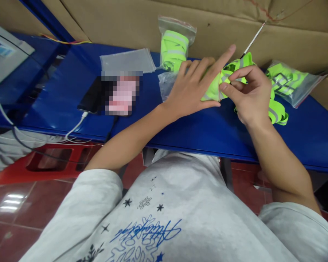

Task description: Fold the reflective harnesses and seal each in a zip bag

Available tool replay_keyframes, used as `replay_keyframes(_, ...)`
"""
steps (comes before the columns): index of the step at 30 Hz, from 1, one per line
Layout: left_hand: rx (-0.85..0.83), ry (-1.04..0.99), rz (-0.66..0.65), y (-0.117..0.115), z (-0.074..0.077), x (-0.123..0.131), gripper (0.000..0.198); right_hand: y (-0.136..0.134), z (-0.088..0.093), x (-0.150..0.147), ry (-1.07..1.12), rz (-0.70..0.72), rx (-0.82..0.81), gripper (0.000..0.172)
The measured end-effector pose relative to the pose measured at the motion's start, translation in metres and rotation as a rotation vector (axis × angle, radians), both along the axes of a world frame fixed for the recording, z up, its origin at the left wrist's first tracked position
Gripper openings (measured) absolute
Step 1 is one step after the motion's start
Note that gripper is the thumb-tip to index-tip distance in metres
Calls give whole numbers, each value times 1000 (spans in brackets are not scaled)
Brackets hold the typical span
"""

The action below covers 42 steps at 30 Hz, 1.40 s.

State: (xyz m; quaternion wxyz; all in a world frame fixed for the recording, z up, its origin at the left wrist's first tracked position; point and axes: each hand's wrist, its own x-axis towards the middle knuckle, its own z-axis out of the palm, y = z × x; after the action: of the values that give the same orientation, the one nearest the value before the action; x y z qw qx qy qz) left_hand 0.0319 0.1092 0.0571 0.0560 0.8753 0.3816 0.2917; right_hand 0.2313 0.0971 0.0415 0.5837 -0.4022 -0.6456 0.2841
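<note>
My left hand [192, 83] lies flat with fingers spread over a clear zip bag [166, 82] that has neon-yellow reflective strap [211, 91] inside. The index finger points up and away. At the bag's red-edged mouth, my right hand [251, 92] pinches with thumb and index finger; the exact spot between the fingertips is partly hidden. Loose neon-yellow strap [277, 112] with grey reflective stripes lies behind and beneath my right hand. A filled bag of the same strap [175, 47] stands just beyond my left hand, and another filled bag [288, 82] lies to the right.
Flat clear bags [128, 61] lie on the blue table [196, 133], left of my hands. Nearer are a black phone [90, 96] with a white cable and a blurred-out screen [123, 94]. Cardboard [221, 22] lines the back. A red stool [49, 160] is below left.
</note>
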Motion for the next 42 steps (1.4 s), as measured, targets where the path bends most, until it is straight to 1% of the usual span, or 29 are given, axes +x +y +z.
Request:
replay_keyframes(1,-1,9,0,-2,1,3,117,-2,0,-4,9,2,3,47)
replay_keyframes(3,-6,27,-15,-5,3,8,100,-6,-1,-12,-5,31,-8,51)
replay_keyframes(5,-21,37,-28,-7,6,13,86,-8,-1,-15,-83,70,-34,53)
replay_keyframes(7,-33,41,-11,-10,10,16,85,-10,3,-12,-166,116,-65,53)
replay_keyframes(9,-22,23,40,-17,18,17,88,-12,11,-5,-186,176,-64,56)
replay_keyframes(11,-31,-53,117,-30,31,17,88,-16,21,3,-260,236,-13,54)
replay_keyframes(12,-60,-109,127,-38,38,15,88,-19,27,7,-321,262,31,49)
replay_keyframes(13,-114,-163,98,-45,46,13,90,-23,33,11,-390,291,72,43)
replay_keyframes(14,-188,-219,36,-51,54,9,96,-26,38,14,-442,315,95,37)
replay_keyframes(16,-368,-314,-150,-56,65,-1,109,-32,48,18,-449,345,84,28)
replay_keyframes(17,-453,-380,-226,-54,67,-6,110,-34,51,20,-425,351,66,27)
replay_keyframes(18,-553,-455,-273,-48,67,-11,105,-35,54,20,-406,360,45,25)
replay_keyframes(19,-668,-538,-305,-40,63,-14,94,-35,55,20,-395,383,28,23)
replay_keyframes(20,-815,-624,-328,-31,56,-17,77,-34,54,20,-392,430,13,20)
replay_keyframes(21,-1029,-677,-350,-21,46,-18,60,-33,52,20,-398,494,-9,16)
replay_keyframes(22,-1255,-688,-363,-12,35,-17,47,-30,49,20,-402,548,-36,13)
replay_keyframes(23,-1419,-683,-373,-5,23,-16,44,-28,45,21,-402,586,-65,10)
replay_keyframes(24,-1518,-678,-399,0,11,-14,46,-26,41,23,-397,600,-89,10)
replay_keyframes(25,-1563,-684,-431,3,1,-12,48,-24,38,26,-394,592,-116,12)
replay_keyframes(27,-1542,-707,-482,4,-13,-8,48,-21,32,35,-408,538,-154,22)
replay_keyframes(28,-1506,-709,-491,4,-16,-7,45,-20,31,40,-426,505,-153,28)
replay_keyframes(31,-1398,-664,-441,2,-15,-7,24,-17,26,50,-483,412,-102,43)
replay_keyframes(33,-1372,-618,-378,4,-12,-11,27,-15,19,52,-490,380,-98,50)
replay_keyframes(35,-1375,-597,-316,8,-10,-15,32,-14,8,50,-455,335,-171,54)
replay_keyframes(37,-1374,-633,-272,14,-11,-20,33,-13,-3,48,-365,275,-303,54)
replay_keyframes(40,-1322,-796,-211,23,-13,-26,26,-13,-14,44,-215,223,-490,53)
replay_keyframes(42,-1288,-887,-169,26,-13,-27,27,-13,-15,42,-156,213,-523,52)
